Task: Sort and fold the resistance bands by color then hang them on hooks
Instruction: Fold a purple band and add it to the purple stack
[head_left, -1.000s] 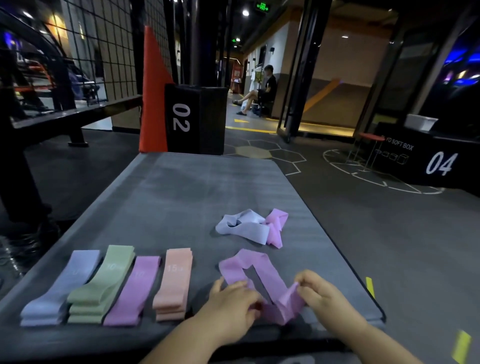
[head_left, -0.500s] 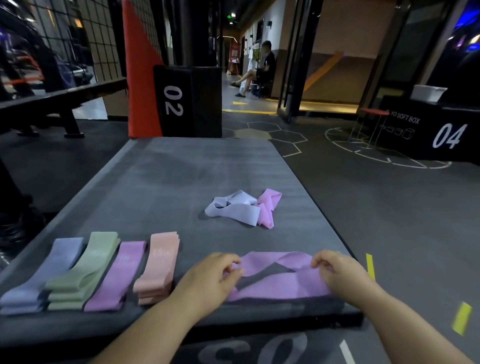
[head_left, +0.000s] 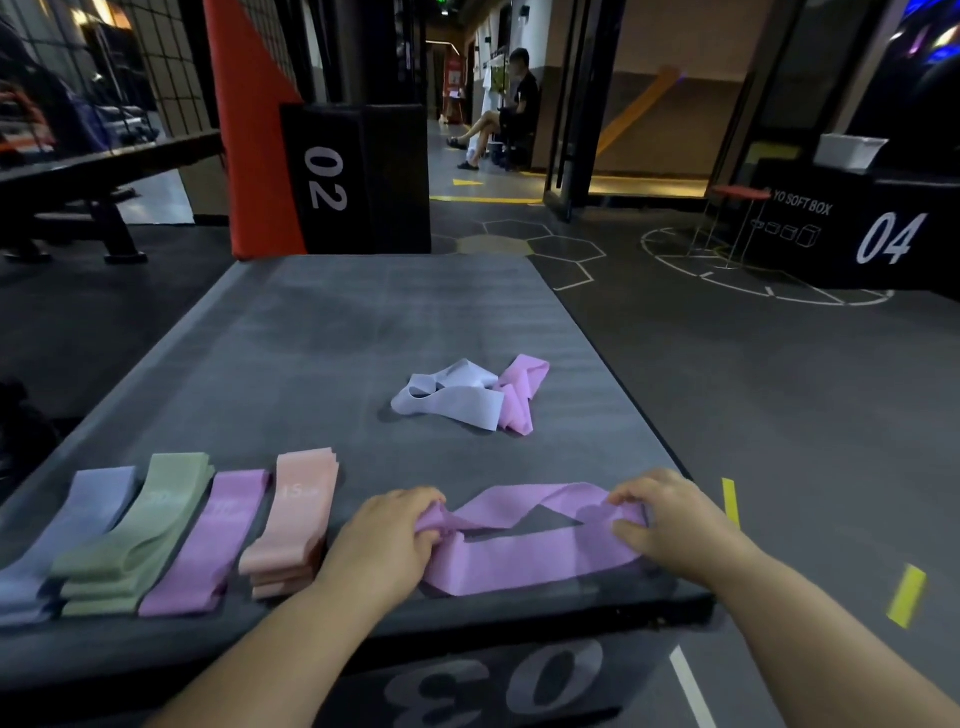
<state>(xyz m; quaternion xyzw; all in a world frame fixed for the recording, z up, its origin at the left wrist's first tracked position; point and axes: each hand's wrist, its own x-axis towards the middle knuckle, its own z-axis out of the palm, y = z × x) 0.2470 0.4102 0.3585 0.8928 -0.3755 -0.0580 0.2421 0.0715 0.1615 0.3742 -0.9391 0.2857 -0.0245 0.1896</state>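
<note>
A pink-purple resistance band lies stretched sideways and twisted near the front edge of the grey padded box. My left hand pinches its left end and my right hand grips its right end. Folded bands lie in a row at the front left: lavender, green, purple and peach. A loose lavender band and a loose pink band lie tangled together mid-box.
A black box marked 02 and an orange wedge stand beyond the far edge. A black box marked 04 sits at the right. A person sits in the far corridor. No hooks are in view.
My hands moved apart and pulled the crumpled pink-purple band out into a long sideways loop. The view shifted slightly; the other bands lie as before.
</note>
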